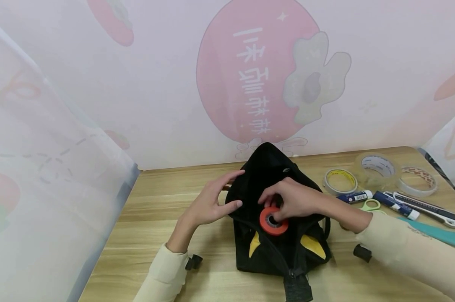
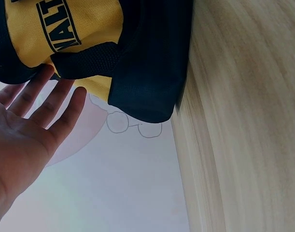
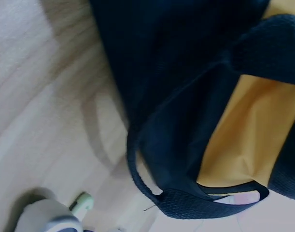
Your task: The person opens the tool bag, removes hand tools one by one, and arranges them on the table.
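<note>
A black and yellow fabric tool bag (image 1: 246, 256) stands on the wooden table with its top gaping. Over the opening, my right hand (image 1: 293, 197) pinches a red-orange roll of tape (image 1: 266, 225) between thumb and fingers. My left hand (image 1: 211, 201) is at the bag's left rim, thumb apart and fingers extended. In the left wrist view, the left fingertips (image 2: 79, 96) reach the bag's yellow side (image 2: 89, 24) near a black strap. The right wrist view shows only the bag's outside and a black webbing loop (image 3: 133, 159); the right hand is hidden there.
Right of the bag lie a yellow-cored tape roll (image 1: 327, 184), a wide clear tape roll (image 1: 378, 165), another clear roll (image 1: 417, 191), glue sticks (image 1: 397, 205), green-handled scissors (image 1: 370, 204), a utility knife (image 1: 427, 206) and a teal strip (image 1: 438, 233). A printed cloth (image 1: 167, 105) hangs behind the table.
</note>
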`<action>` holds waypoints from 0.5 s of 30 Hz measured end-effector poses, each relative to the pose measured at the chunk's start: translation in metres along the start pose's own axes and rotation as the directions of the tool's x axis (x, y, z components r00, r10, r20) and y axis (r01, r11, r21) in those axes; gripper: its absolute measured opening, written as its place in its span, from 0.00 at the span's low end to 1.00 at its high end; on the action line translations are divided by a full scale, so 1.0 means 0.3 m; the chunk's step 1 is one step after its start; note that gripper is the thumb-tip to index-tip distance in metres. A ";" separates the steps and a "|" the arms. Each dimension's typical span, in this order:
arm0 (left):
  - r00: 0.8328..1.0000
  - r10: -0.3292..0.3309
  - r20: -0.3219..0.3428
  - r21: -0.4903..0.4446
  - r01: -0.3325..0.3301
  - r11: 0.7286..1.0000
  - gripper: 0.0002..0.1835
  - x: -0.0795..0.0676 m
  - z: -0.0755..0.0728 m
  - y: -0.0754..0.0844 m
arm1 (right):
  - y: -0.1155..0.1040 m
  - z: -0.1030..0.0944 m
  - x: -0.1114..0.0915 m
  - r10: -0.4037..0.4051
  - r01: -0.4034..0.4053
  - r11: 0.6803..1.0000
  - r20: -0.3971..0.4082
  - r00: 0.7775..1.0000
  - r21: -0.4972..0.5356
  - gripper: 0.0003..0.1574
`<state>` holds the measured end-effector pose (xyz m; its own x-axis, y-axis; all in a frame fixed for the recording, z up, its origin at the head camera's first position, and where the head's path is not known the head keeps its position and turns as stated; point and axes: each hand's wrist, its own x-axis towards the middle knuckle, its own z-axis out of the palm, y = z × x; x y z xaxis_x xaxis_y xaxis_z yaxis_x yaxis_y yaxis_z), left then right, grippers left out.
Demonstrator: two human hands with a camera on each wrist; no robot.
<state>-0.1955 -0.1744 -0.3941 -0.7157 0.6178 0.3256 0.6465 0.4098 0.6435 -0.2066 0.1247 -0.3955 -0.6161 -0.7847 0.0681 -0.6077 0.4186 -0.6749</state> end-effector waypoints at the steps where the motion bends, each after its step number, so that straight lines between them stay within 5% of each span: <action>1: 1.000 0.002 0.001 0.002 -0.002 1.000 0.40 0.000 0.000 -0.001 | -0.006 -0.006 -0.003 0.003 -0.003 1.000 -0.007 1.000 0.003 0.23; 15: 1.000 -0.013 0.000 0.004 0.013 1.000 0.41 0.001 -0.001 -0.001 | -0.103 -0.131 -0.093 0.026 -0.024 1.000 -0.111 0.993 0.017 0.27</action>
<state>-0.1960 -0.1746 -0.3941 -0.7238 0.6129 0.3171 0.6384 0.4204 0.6447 -0.1903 0.1516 -0.3477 -0.6836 -0.7178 0.1321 -0.5841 0.4294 -0.6888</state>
